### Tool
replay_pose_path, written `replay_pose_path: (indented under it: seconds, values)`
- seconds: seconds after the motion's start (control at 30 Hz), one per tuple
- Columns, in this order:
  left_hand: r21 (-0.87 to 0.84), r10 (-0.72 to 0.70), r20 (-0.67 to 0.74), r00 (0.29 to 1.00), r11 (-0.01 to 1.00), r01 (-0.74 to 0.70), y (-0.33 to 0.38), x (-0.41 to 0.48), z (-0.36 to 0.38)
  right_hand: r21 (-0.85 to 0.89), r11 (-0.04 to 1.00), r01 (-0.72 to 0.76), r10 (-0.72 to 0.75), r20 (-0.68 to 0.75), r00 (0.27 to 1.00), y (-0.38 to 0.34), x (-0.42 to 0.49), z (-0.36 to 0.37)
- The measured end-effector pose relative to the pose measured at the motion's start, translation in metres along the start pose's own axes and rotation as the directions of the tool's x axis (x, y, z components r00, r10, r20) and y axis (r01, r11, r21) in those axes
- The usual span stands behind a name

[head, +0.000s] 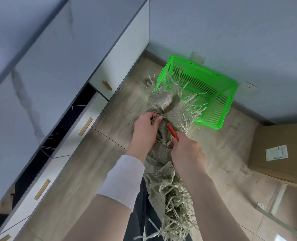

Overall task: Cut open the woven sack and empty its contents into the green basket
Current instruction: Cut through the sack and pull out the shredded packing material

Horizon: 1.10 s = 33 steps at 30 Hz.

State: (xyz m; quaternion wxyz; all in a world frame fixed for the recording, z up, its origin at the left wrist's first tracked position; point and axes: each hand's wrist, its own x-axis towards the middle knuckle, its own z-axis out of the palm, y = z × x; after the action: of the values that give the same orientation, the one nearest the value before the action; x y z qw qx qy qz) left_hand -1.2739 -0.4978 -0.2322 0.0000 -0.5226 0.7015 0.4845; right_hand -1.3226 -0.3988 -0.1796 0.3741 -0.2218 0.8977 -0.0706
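A grey-green woven sack point(163, 103) with frayed, stringy edges hangs upright in front of me, its top bunched. My left hand point(145, 129) pinches the gathered fabric near the sack's neck. My right hand point(187, 152) grips a red-handled cutting tool point(172, 131) whose tip lies against the sack just below the left hand's fingers. The green plastic basket point(219, 94) stands on the floor beyond the sack, against the wall. Loose pale strands from the sack trail over the basket's near rim. What the sack holds is hidden.
White cabinets with brass handles point(85, 126) run along the left. A cardboard box point(279, 152) sits on the floor at right. Wall sockets point(199, 58) are behind the basket. Frayed fibres lie on the tiled floor point(222, 150).
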Motion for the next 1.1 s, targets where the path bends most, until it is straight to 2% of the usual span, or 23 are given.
replay_pose_path:
  seconds: [0.57, 0.73, 0.93, 1.1]
  values:
    - [0.014, 0.011, 0.027, 1.0, 1.0, -0.011, -0.003, 0.0, 0.005, 0.029, 1.0, 0.001, 0.001, -0.062, 0.998, 0.003, 0.001, 0.008]
    - [0.034, 0.056, 0.001, 0.998, 0.998, -0.056, 0.001, -0.002, 0.006, 0.071, 0.997, 0.003, 0.003, -0.089, 0.996, 0.005, 0.004, 0.009]
    - [0.132, 0.14, 0.063, 0.988, 0.98, -0.147, -0.003, -0.013, 0.019, 0.151, 0.984, 0.092, -0.064, -0.181, 0.981, -0.004, 0.009, -0.002]
    - [0.046, 0.092, -0.048, 0.995, 0.995, -0.09, -0.005, -0.018, 0.02, 0.257, 0.949, 0.183, -0.105, -0.288, 0.952, -0.007, 0.025, -0.02]
